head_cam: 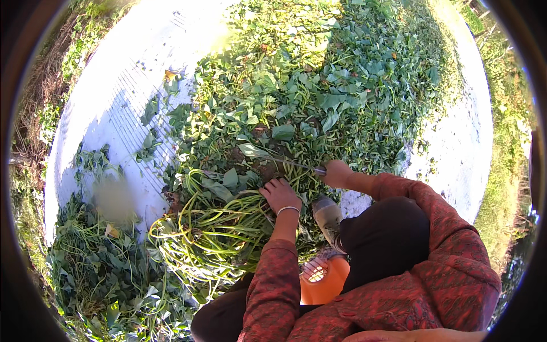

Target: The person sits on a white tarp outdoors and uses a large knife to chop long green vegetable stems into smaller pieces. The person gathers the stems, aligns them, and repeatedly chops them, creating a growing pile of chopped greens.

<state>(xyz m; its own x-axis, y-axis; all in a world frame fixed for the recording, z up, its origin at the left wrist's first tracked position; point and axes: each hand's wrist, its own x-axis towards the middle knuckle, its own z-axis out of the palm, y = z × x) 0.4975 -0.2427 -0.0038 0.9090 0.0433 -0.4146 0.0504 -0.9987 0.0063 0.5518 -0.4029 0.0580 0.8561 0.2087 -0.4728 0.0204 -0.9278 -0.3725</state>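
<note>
My left hand (281, 197), with a bangle at the wrist, grips the end of a bundle of long green leafy vines (218, 231). The stems trail from it to the left in loose loops. In my right hand (336, 174) is a knife (295, 163), held by its handle, with the thin blade pointing left just beyond my left fingers. Part of the blade blends into the leaves. Under and around it lie cut stems and a brown patch (266, 167), whose material I cannot tell.
Chopped leaves and stems (299, 85) spread far ahead over a pale sheet (128, 115). At the lower left lies a heap of uncut vines (107, 265). My shoe (328, 218) is close to my right hand. An orange plastic seat (327, 280) shows beneath me.
</note>
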